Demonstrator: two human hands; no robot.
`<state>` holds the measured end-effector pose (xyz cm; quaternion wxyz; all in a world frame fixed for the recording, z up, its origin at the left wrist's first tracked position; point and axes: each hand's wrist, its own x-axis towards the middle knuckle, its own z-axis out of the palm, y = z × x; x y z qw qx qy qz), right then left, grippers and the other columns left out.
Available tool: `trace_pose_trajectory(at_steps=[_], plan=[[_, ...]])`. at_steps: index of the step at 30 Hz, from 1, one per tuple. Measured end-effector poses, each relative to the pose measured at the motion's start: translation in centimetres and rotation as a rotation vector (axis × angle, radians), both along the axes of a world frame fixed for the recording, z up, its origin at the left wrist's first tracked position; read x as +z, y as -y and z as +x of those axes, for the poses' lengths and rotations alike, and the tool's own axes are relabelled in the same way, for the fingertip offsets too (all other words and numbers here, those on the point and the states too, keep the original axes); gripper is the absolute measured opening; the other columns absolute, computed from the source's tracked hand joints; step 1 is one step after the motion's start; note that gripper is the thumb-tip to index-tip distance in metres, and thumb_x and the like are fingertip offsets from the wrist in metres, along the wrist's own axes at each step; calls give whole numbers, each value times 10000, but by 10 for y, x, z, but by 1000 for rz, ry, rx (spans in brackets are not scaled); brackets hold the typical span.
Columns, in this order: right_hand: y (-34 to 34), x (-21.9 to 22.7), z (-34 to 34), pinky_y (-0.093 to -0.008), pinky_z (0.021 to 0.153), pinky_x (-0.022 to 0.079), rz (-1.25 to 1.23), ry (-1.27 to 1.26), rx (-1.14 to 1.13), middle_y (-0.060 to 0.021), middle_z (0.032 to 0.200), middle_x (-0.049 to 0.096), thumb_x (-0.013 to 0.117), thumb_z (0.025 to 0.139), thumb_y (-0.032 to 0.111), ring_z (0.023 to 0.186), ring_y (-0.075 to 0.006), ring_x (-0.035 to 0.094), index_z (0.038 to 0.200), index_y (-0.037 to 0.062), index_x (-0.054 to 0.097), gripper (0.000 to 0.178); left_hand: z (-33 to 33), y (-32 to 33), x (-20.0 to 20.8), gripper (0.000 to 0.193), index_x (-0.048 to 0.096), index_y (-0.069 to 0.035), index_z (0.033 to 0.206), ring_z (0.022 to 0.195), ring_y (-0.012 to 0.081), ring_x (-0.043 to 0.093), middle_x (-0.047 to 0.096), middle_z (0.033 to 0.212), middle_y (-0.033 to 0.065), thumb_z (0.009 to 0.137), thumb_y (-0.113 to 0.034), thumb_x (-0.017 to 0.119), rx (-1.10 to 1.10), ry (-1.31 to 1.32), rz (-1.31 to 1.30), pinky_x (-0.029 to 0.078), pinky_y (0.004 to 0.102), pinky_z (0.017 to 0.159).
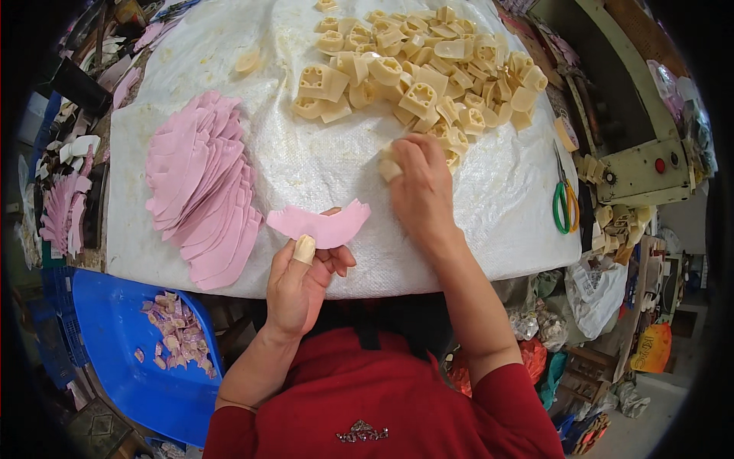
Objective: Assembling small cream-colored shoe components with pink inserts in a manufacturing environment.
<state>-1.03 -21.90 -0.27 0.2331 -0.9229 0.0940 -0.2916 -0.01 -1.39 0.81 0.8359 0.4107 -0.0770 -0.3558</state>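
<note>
Between thumb and fingers my left hand pinches a curved pink leather-like piece with notched ends. That thumb wears a pale cover. My right hand is closed on a cream moulded shoe heel, at the near edge of the heap. Part of this heel is hidden by the fingers. A heap of similar cream shoe heels lies beyond, several showing ribbed hollows. To the left, a fanned stack of pink pieces rests on the white woven sheet.
Scissors with green and yellow handles lie at the sheet's right edge. A blue tub with scraps stands at lower left. A cream machine housing with a red button stands at right. One loose cream piece lies far left on the sheet.
</note>
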Motion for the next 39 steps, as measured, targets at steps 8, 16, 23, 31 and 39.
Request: trace_pose_trajectory(at_steps=[8,16,23,31,39], plan=[[10,2,-33,-385,891,459,-102,5,-117,-182,1142,528,557,758,-97,1007,-347,545,1161,19,551,419,-2,-6,0,474,433,92,1282,844,167,535,587,934,129,982,-273,391,-3,33,24,405,287,748],[-33,40,-54,-358,772,484,923,277,93,-128,980,599,650,749,-91,864,-262,591,1088,0,576,358,-5,-12,-3,380,492,95,1232,939,150,526,555,1202,176,992,-181,389,34,104,3,399,299,826],[-66,27,-57,-369,746,495,462,333,454,-161,999,602,615,876,95,878,-284,582,1084,49,521,233,-13,-10,16,396,456,94,1266,1179,238,495,502,1289,188,982,-173,386,-14,41,-85,376,370,1017],[-70,20,-55,-387,696,525,287,436,453,-153,1008,602,600,864,41,863,-290,579,1126,86,492,287,-22,-16,16,423,436,97,1280,1189,262,503,494,1293,196,976,-194,394,-31,17,4,392,391,1021],[-65,26,-55,-374,693,466,161,402,406,-120,995,624,647,730,-20,833,-275,538,1083,78,525,387,-22,-15,21,430,442,102,1276,1185,266,503,491,1298,206,985,-209,380,-18,239,67,386,390,1017]])
